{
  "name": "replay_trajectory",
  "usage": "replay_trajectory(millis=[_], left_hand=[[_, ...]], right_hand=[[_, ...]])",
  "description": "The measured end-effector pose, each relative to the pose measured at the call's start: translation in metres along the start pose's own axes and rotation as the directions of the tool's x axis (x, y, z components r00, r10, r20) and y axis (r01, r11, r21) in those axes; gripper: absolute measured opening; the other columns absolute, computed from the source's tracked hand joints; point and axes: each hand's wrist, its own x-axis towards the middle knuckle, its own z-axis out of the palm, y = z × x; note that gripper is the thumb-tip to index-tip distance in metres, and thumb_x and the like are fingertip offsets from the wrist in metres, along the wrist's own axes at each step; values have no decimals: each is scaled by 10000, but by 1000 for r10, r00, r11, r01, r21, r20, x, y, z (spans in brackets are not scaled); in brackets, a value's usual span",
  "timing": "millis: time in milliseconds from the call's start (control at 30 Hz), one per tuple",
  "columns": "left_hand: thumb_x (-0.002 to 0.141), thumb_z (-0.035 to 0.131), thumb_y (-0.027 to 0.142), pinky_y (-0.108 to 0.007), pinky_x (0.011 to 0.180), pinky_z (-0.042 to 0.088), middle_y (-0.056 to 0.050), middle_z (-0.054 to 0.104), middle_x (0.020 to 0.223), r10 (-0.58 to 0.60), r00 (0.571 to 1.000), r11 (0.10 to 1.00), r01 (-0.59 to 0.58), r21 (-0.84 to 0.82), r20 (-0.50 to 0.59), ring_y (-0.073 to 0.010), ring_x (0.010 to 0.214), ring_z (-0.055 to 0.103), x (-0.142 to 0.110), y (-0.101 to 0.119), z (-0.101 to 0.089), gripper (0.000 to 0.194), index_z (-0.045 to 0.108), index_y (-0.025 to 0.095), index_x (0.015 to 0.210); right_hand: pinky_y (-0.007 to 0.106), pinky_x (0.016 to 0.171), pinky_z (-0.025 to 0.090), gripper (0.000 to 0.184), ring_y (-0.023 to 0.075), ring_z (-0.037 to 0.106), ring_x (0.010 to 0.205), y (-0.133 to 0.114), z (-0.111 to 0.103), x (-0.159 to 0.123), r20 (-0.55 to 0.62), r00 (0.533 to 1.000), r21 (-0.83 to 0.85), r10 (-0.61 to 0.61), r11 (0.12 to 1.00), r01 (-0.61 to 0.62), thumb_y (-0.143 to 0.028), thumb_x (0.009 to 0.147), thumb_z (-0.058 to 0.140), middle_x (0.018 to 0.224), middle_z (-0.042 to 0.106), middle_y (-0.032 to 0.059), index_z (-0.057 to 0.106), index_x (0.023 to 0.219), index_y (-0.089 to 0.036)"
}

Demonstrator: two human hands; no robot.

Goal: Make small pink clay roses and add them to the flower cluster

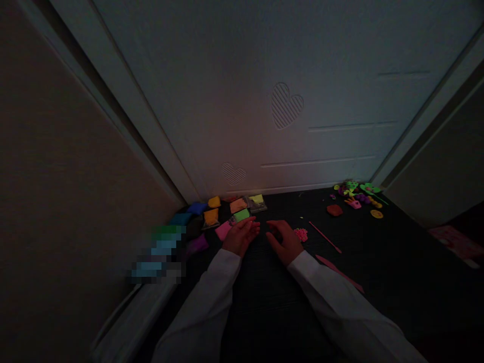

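My left hand (241, 237) is above the dark table, palm turned inward and fingers stretched out. It is nearest to a pink clay packet (224, 230) and a green clay packet (242, 216). Across a small gap, my right hand (283, 241) curves with its thumb and fingers apart, and I see nothing held in it. Just right of that hand lies a pink, bumpy clay piece (301, 234). A thin pink modelling stick (325, 237) and a pink clay knife (339, 273), partly behind my right sleeve, lie farther right.
Packets of coloured clay, such as an orange packet (211, 218) and a purple packet (197, 244), line the table's left side. A brownish-red lump (334, 210), a yellow disc (376, 214) and several small clay figures (353, 202) sit back right. A white panel (242, 101) rises behind.
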Motion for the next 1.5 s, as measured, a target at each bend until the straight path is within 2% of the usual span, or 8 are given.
replay_trajectory(millis=[133,267,400,533,733,833,1133,1500], left_hand=[[633,591,219,-257,671,441,-49,625,755,-26,1000,999,26,30,16,-113,668,578,-1,0,2,261,527,134,871],[594,623,239,-230,555,441,-19,616,618,1,1000,998,-1,62,7,-102,552,566,-3,0,2,207,510,132,730],[591,615,300,-181,370,335,45,516,401,59,998,995,-60,78,19,-65,341,443,-5,-2,3,239,428,151,589],[632,570,339,-172,320,263,66,436,313,81,996,994,-83,77,28,-49,269,350,-4,-3,2,251,418,155,554],[568,641,226,-219,527,429,-30,617,606,-4,1000,997,2,81,25,-96,530,553,-3,0,1,206,570,104,719],[542,657,172,-227,628,434,-46,627,724,-16,1000,997,15,70,19,-99,633,564,-3,0,2,249,592,105,772],[519,669,204,-171,419,328,56,499,467,73,997,995,-72,72,-13,-46,422,450,-4,-2,5,202,537,154,663],[509,675,187,-196,556,378,-9,578,678,37,998,996,-33,86,-44,-70,594,505,3,-6,1,282,598,117,771]], right_hand=[[286,694,406,297,138,477,778,0,1,0,-10,1000,3,-2,1000,2,-226,742,433,874,484,43,447,1038,-208],[280,688,404,284,135,475,767,-1,0,1,-6,1000,3,-2,1000,2,-236,750,427,862,486,43,456,1030,-201],[287,706,398,270,137,470,783,-1,0,0,-4,1000,0,-12,1000,12,-236,758,420,867,486,45,460,1022,-198],[283,705,398,263,133,468,774,-1,0,0,11,1000,0,-15,1000,15,-238,765,415,873,482,45,460,1021,-196],[282,707,398,248,133,466,781,-1,0,1,12,1000,4,-21,1000,21,-233,765,416,880,481,47,465,1006,-194],[283,703,400,248,132,466,776,0,0,1,8,1000,3,-22,1000,22,-231,763,419,883,481,48,466,1003,-192],[287,703,401,248,136,465,782,0,1,1,7,1000,0,-17,1000,17,-231,763,420,869,481,46,467,1004,-196],[288,718,399,243,135,463,797,0,1,0,15,1000,-11,-22,1000,22,-233,765,417,904,479,48,464,1001,-198]])
